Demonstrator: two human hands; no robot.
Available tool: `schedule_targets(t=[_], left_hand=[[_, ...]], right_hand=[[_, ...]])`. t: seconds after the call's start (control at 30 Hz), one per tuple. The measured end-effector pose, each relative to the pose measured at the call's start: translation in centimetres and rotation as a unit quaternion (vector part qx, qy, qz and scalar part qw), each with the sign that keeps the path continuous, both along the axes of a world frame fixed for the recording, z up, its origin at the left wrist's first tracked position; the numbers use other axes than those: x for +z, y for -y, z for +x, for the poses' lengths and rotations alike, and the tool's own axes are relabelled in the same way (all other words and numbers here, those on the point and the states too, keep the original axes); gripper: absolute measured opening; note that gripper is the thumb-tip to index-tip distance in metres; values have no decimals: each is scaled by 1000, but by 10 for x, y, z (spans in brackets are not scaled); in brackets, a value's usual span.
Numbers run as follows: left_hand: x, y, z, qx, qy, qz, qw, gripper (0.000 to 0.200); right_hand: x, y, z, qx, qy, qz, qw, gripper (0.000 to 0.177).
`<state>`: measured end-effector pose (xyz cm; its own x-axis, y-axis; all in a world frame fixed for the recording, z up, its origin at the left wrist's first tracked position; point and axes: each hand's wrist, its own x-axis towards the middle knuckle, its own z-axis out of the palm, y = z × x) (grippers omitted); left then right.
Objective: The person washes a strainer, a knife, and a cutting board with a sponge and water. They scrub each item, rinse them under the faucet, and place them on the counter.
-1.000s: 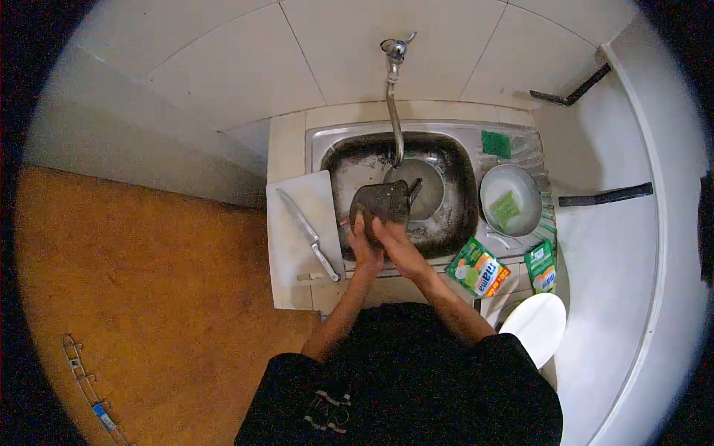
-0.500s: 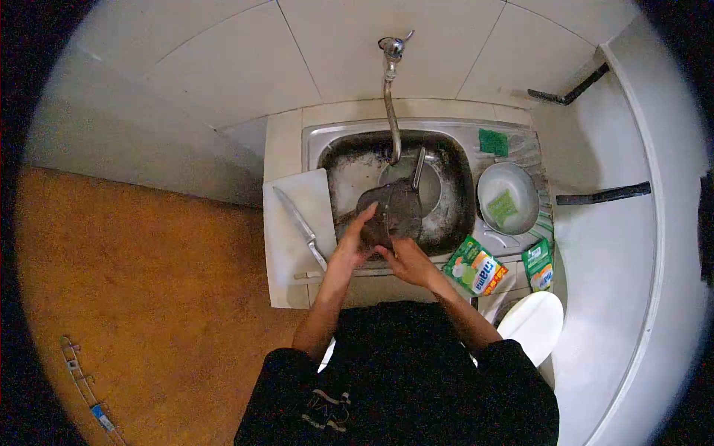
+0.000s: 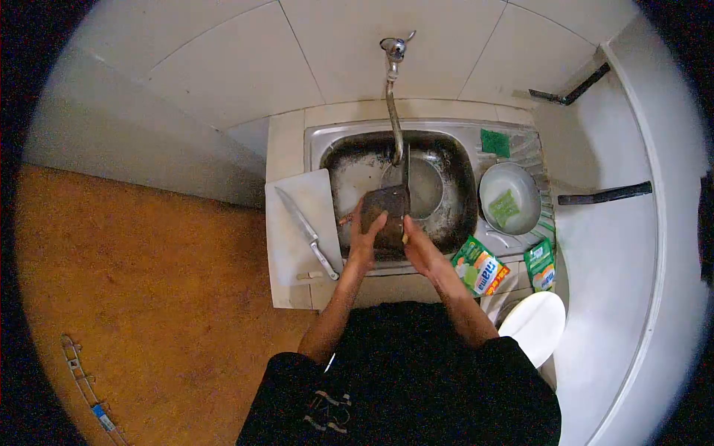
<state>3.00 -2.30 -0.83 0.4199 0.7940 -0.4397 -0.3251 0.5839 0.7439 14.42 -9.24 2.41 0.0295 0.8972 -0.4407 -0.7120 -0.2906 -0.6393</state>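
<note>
Over the sink basin (image 3: 457,238) I hold a dark saucepan (image 3: 387,201), tipped on its side, its long handle (image 3: 407,157) pointing away toward the faucet. My left hand (image 3: 364,241) grips its left side, thumb across the dark surface. My right hand (image 3: 422,251) is closed at the right edge of the pan. Something small and yellowish shows by its fingertips, too little to name. Below the pan, a round grey dish (image 3: 428,189) lies in the basin. A brown stick-like end (image 3: 345,220) pokes out left of my left hand.
The faucet (image 3: 394,111) hangs over the basin. At left, a knife (image 3: 305,227) lies on a white cutting board (image 3: 286,260). At right are a green scouring pad (image 3: 494,143), a bowl (image 3: 528,186) holding a light-green sponge (image 3: 505,209), two green packets (image 3: 482,269) and a white plate (image 3: 532,327).
The saucepan has turned in my hands, its handle swinging left to nearly upright in view. My left thumb has moved down the pan, and my right hand has shifted to its right edge.
</note>
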Motion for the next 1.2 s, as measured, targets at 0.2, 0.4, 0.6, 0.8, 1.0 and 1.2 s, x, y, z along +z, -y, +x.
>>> schedule_targets(t=[0.2,0.4,0.6,0.8,1.0,1.2], left_hand=[[21,0,2,28,-18,64,997,66],[16,10,2,-18,-123,245,962,65],[27,5,5,5,-146,274,950,63],[27,-1,4,23,-61,137,988,65],[24,3,1,-37,-94,286,953,71],[18,6,3,-46,-101,344,932,76]], right_hand=[[12,7,-4,71,148,-32,986,61],[30,-7,24,5,-240,9,971,77],[20,-12,15,0,-189,2,982,65],[3,9,6,178,295,-32,938,65],[-31,25,10,19,-104,68,992,68],[47,-6,28,2,-339,62,939,65]])
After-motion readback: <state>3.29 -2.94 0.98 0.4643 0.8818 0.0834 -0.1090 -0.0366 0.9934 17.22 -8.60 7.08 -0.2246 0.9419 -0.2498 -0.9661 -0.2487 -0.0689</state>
